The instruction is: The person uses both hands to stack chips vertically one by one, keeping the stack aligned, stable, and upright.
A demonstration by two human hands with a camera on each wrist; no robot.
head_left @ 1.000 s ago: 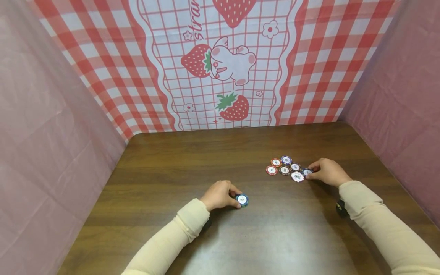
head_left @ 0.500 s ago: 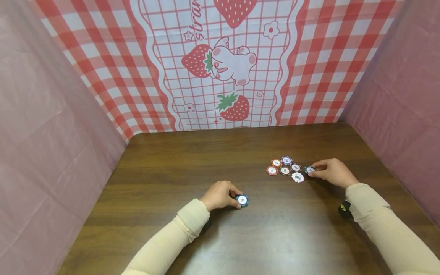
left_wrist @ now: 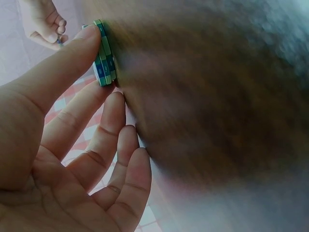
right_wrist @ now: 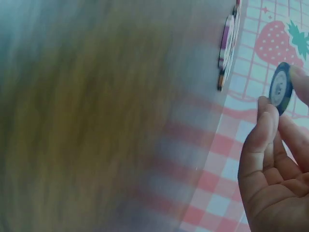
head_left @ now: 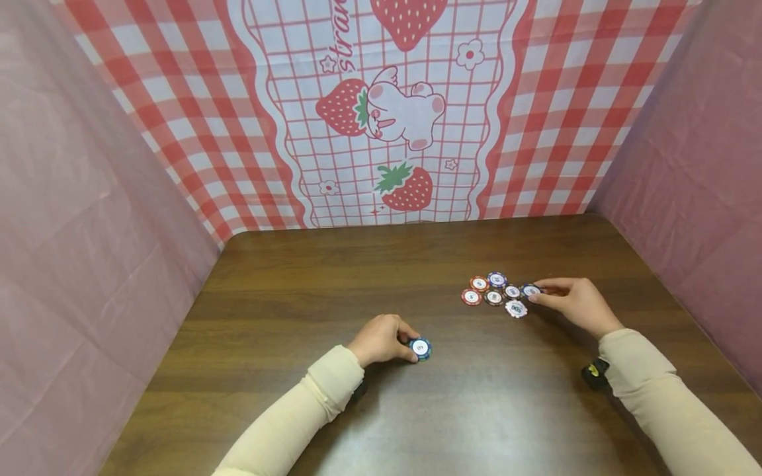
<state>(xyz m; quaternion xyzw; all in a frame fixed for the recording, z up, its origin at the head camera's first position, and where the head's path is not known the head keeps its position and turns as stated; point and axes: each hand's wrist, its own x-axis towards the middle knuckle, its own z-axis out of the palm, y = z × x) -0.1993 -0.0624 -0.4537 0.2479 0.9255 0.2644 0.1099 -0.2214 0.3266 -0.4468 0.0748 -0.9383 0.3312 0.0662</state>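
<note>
My left hand (head_left: 381, 338) pinches a short stack of blue-and-green poker chips (head_left: 421, 348) at the table's middle. In the left wrist view, the stacked chips (left_wrist: 105, 58) are edge-on between thumb and index finger, at the tabletop. My right hand (head_left: 580, 304) pinches a dark blue poker chip (head_left: 530, 291) by its rim. The right wrist view shows this chip (right_wrist: 280, 89) off the table, its pale numbered face visible. Just left of it lie a black chip (head_left: 512, 291) and a white chip (head_left: 516, 309) marked 500.
More chips lie flat in the same cluster: a red one (head_left: 471, 297), an orange-red one (head_left: 479, 283), a purple-blue one (head_left: 497, 279) and another black one (head_left: 493, 297). Behind the wooden table (head_left: 297, 277) hangs a checkered strawberry cloth (head_left: 238, 132). Pink cloth flanks both sides.
The right hand has raised the dark blue chip from beside the white chip, first shifting right, then slightly back left. The left hand and its stack have stayed in place.
</note>
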